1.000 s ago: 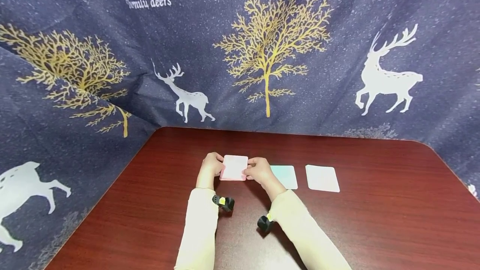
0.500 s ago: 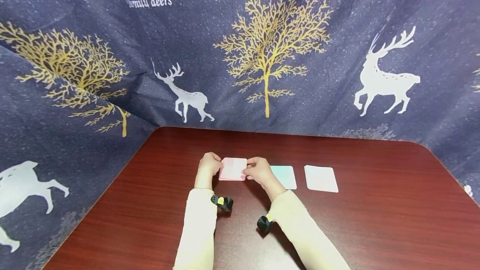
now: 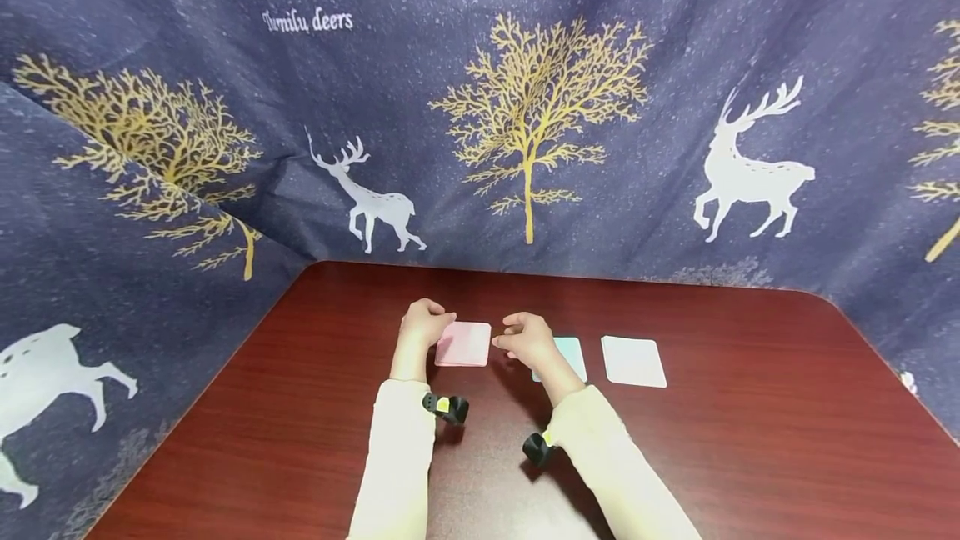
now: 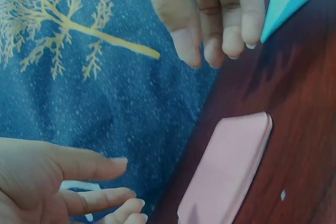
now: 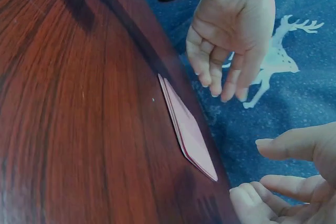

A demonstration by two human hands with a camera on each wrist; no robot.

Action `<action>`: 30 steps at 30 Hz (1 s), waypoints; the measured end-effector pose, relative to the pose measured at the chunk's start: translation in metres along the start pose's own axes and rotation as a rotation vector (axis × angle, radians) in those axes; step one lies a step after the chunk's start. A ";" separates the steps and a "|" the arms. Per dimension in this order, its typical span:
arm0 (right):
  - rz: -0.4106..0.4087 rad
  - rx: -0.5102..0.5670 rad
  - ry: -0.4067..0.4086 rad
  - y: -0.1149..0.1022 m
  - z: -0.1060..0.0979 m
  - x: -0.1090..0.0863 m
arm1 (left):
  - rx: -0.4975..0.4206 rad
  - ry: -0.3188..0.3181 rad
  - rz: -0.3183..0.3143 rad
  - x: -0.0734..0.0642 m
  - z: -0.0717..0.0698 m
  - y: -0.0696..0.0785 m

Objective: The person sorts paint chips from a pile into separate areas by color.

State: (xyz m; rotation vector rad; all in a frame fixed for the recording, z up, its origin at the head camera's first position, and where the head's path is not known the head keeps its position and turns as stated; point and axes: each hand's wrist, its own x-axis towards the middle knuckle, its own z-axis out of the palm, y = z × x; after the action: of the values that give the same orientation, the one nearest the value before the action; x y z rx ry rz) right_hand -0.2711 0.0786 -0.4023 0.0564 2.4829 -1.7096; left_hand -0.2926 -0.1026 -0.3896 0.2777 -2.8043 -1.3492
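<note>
A small stack of pink square cards (image 3: 465, 344) with rounded corners lies on the table between the two hands. The left hand (image 3: 425, 325) is held at its left side, thumb overlapping the corner in the head view. In the left wrist view, a gap shows between the loosely bent fingers of the left hand (image 4: 68, 187) and the pink cards (image 4: 226, 166). On the other side, the right hand (image 3: 527, 340) hovers just off the stack's right edge, thumb and fingers apart. Its forearm partly covers a stack of teal cards (image 3: 572, 357). Neither hand holds anything.
To the right of the teal cards lies a stack of white square cards (image 3: 633, 361). All rest on a reddish-brown wooden table (image 3: 750, 440). A dark blue cloth (image 3: 645, 40) with deer and trees hangs behind and to the left. Black wrist cameras (image 3: 452, 409) sit on both sleeves.
Both hands have let go of the pink cards, which now lie flat on the table. The right hand has drawn slightly away to the right. The head view has tilted a little.
</note>
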 end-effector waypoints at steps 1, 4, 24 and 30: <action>0.004 -0.006 0.003 0.000 -0.003 -0.001 | -0.022 -0.009 0.005 -0.001 0.001 0.002; 0.003 -0.030 0.010 0.001 -0.011 -0.002 | -0.082 -0.044 0.024 -0.003 0.004 0.008; 0.003 -0.189 0.114 0.009 -0.062 -0.016 | -0.036 -0.152 0.106 -0.025 0.025 0.044; 0.018 -0.247 0.142 0.013 -0.075 -0.023 | -0.132 -0.226 0.096 -0.035 0.036 0.052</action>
State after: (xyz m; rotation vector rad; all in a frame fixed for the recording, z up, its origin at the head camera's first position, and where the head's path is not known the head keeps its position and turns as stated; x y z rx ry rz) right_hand -0.2532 0.1536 -0.3850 0.1812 2.7674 -1.4258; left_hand -0.2695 -0.0370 -0.3700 -0.0137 -2.8402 -1.6288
